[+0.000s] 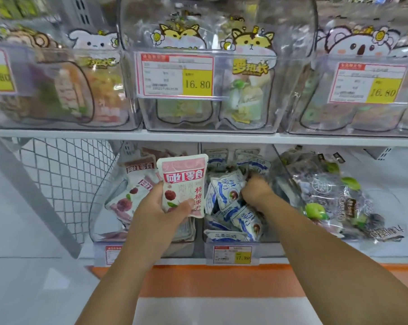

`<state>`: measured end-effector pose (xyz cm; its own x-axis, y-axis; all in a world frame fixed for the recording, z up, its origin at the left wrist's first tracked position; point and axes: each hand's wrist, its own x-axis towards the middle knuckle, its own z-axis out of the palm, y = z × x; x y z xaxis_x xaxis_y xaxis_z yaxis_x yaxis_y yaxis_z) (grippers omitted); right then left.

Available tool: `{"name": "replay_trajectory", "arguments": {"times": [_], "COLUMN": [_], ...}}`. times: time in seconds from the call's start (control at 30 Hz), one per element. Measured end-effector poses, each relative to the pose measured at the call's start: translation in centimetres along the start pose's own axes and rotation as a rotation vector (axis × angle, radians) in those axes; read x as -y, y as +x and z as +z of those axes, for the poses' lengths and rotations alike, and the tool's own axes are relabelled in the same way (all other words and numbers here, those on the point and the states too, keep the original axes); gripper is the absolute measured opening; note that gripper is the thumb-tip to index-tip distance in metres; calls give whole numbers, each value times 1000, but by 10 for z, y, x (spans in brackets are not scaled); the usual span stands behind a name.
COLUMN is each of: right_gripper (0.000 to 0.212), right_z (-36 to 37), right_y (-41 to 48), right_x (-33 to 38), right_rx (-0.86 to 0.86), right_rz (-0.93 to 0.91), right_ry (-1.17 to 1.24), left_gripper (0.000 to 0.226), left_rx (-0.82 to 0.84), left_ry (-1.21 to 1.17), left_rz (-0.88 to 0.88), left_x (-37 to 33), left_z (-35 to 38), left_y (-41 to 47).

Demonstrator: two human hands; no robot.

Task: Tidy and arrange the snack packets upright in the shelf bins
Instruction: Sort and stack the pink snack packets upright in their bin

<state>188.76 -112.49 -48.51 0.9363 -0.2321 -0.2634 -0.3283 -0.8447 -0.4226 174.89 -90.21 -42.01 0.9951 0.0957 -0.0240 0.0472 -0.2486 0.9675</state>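
My left hand grips a pink and white snack packet upright above the left clear bin on the lower shelf. More pink packets lie jumbled in that bin. My right hand reaches into the middle bin, fingers curled among blue and white packets that lie tumbled at odd angles. Its fingertips are hidden by the packets.
A right-hand bin holds clear packets with green fruit. The upper shelf carries three clear bins with animal stickers and price tags. A wire mesh panel stands at the left. An orange floor strip runs below.
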Motion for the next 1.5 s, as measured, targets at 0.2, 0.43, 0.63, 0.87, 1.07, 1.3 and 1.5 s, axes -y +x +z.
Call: {"name": "replay_trajectory", "arguments": {"times": [0.2, 0.43, 0.63, 0.87, 1.07, 1.3, 1.5], "right_gripper": [17, 34, 30, 25, 56, 36, 47], "right_z": [-13, -47, -69, -42, -2, 1, -19], "right_y": [-13, -56, -100, -126, -112, -125, -115], "right_x": [-12, -14, -5, 41, 75, 4, -7], "right_rx": [21, -151, -118, 85, -130, -62, 474], "right_rz": [-46, -263, -321, -383, -554, -513, -498], "right_ry": [168, 380, 727, 954, 166, 364, 83], "left_gripper": [22, 59, 91, 40, 42, 45, 61], "left_rx": [-16, -190, -171, -36, -135, -23, 109], "left_ry": [-35, 234, 540, 503, 503, 552, 790], "left_rz": [-14, 114, 204, 170, 185, 366, 408], "left_x": [5, 24, 44, 40, 37, 31, 31], "left_z": [-11, -21, -20, -31, -51, -27, 7], "left_y": [3, 21, 25, 17, 8, -10, -12]}}
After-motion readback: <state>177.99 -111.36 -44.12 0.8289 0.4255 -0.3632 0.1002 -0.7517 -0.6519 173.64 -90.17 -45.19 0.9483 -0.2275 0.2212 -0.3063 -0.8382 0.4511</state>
